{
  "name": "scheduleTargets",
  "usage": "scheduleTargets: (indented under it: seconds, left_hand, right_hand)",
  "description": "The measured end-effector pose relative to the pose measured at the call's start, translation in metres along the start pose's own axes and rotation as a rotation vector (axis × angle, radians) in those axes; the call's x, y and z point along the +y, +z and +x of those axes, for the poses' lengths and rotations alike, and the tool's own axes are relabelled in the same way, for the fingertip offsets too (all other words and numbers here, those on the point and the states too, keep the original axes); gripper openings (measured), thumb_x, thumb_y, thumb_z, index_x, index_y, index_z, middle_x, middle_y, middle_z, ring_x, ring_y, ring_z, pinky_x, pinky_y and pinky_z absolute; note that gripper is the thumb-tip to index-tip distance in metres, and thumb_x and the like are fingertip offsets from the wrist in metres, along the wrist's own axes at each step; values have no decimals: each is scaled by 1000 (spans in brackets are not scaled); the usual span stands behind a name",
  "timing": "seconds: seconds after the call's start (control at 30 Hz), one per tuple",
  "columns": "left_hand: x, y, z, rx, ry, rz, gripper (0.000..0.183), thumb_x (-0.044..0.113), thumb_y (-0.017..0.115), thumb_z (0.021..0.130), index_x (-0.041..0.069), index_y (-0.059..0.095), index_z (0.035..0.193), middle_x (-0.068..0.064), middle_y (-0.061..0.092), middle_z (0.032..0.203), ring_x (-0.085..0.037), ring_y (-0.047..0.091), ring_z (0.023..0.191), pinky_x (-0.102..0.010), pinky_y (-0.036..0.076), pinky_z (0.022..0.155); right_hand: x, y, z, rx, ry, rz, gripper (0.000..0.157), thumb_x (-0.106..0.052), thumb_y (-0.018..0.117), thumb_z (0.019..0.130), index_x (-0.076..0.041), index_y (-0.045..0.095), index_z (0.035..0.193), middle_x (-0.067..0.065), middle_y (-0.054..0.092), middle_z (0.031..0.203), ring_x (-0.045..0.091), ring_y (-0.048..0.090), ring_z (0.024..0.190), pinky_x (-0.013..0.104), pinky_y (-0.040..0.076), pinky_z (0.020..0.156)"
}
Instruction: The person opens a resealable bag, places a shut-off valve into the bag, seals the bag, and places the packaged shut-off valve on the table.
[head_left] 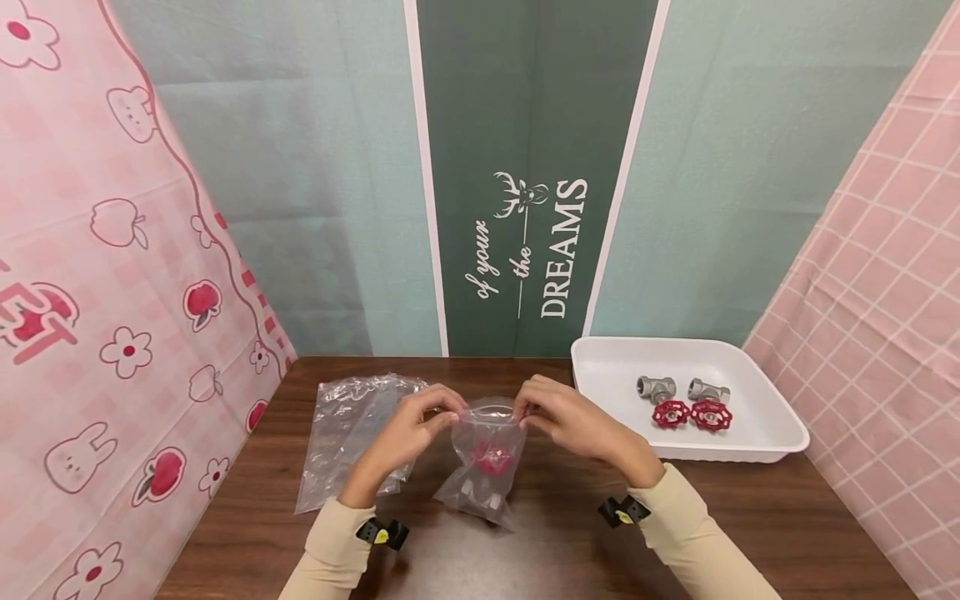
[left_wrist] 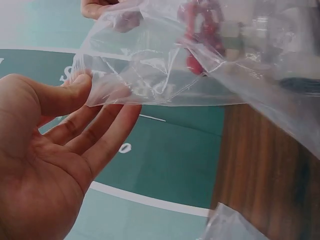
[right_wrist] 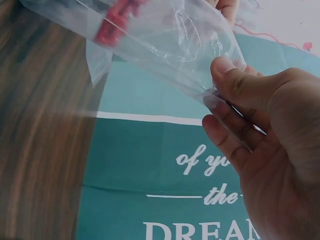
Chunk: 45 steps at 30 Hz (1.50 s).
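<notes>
A clear plastic bag (head_left: pixel 463 475) hangs upright over the table between both hands, its mouth at the top. Inside it is a metal valve with a red handwheel (head_left: pixel 491 457), the wheel uppermost and the metal body at the bottom. My left hand (head_left: pixel 420 421) pinches the left corner of the bag's mouth between thumb and fingers. At the opposite corner, my right hand (head_left: pixel 562 414) pinches the edge the same way. Both wrist views show the thumbs pressed on the thin film, with the red wheel (left_wrist: pixel 202 35) blurred behind the plastic.
Several flat clear bags (head_left: pixel 330 442) lie on the brown table (head_left: pixel 570 533) at the left. A white tray (head_left: pixel 600 367) at the right holds two more valves with red handwheels (head_left: pixel 710 415). Printed cloth hangs at the back and both sides.
</notes>
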<state>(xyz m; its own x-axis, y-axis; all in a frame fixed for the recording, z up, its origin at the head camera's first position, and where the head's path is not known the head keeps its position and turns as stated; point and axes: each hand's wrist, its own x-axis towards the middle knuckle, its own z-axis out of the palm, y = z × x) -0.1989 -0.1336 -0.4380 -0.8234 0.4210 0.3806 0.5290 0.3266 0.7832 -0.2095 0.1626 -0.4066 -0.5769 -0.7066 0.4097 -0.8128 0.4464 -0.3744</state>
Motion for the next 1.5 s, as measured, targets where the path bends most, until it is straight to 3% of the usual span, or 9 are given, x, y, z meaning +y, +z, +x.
scheduleTargets:
  seconds: [0.2, 0.43, 0.7, 1.0, 1.13, 1.37, 1.5]
  left_hand:
    - [8, -2, 1, 23, 31, -9, 7, 6, 73, 98, 11, 77, 99, -3, 76, 109, -22, 71, 103, -27, 58, 84]
    - [14, -2, 1, 52, 45, -24, 9, 5, 75, 97, 13, 77, 99, -2, 76, 106, -14, 69, 100, -31, 60, 85]
    - [18, 0, 0, 63, 66, 21, 10, 7, 77, 96, 16, 77, 98, 2, 75, 104, -13, 69, 95, -27, 60, 82]
    - [16, 3, 2, 104, 92, 44, 13, 7, 79, 95, 13, 76, 107, 1, 74, 100, -12, 69, 89, -30, 61, 80]
    - [13, 5, 2, 121, 53, 20, 27, 8, 80, 95, 10, 70, 121, -3, 75, 99, -14, 70, 89, -29, 60, 79]
    - [6, 12, -3, 65, -101, -36, 31, 17, 74, 102, 7, 70, 131, -9, 75, 118, -19, 70, 104, -34, 60, 92]
    - [6, 14, -5, 73, -95, -83, 27, 16, 74, 102, 7, 72, 127, -12, 76, 115, -20, 70, 101, -33, 60, 87]
  right_hand:
    - [-2, -9, 1, 22, -48, -10, 19, -2, 79, 94, -17, 68, 100, -6, 67, 99, 8, 60, 100, 30, 54, 89]
    - [-2, -17, 1, 53, -105, -17, 19, 1, 76, 94, -15, 67, 98, 1, 68, 97, 12, 60, 102, 31, 52, 92]
    - [-2, -16, -2, 74, -108, -33, 28, 12, 74, 90, -14, 64, 95, 0, 65, 103, 13, 56, 106, 31, 49, 94]
    - [-4, -17, -7, 58, 24, 27, 22, 3, 74, 95, -16, 66, 93, 5, 67, 131, 19, 67, 120, 38, 58, 99]
    - [-4, -16, -9, 56, 82, 62, 23, 3, 74, 96, -18, 65, 95, 3, 71, 133, 22, 70, 121, 42, 58, 100]
    - [-3, -12, -11, 91, 151, 117, 26, 2, 74, 96, -22, 64, 96, -4, 74, 120, 16, 69, 113, 39, 58, 98]
    - [-1, -7, -10, 131, 142, 164, 25, 4, 73, 96, -20, 65, 96, -4, 73, 116, 13, 68, 110, 38, 57, 98]
